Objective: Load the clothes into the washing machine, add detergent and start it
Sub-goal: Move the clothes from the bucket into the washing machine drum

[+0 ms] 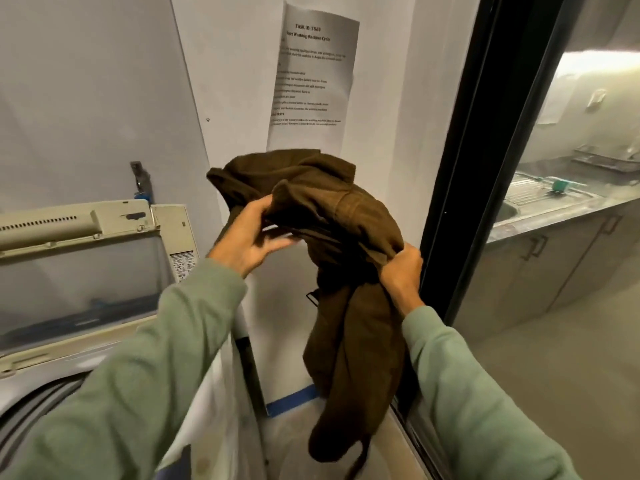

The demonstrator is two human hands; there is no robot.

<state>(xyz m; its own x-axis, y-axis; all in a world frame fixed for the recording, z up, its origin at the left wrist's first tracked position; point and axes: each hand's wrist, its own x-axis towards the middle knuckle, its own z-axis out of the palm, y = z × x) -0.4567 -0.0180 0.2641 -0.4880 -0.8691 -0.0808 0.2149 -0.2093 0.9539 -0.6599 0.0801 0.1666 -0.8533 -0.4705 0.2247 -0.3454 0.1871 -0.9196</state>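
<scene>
Hands, two, left [247, 237]; right [401, 271], grip one brown garment [349, 244].

Raised lid [79, 271] — drum mouth [34, 410] open

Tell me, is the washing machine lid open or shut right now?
Open. The lid stands raised at the back of the washing machine, and the drum rim shows uncovered below it.

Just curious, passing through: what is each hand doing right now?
Left hand: holding the brown garment near its top.
Right hand: gripping the same garment, bunched lower down.
</scene>
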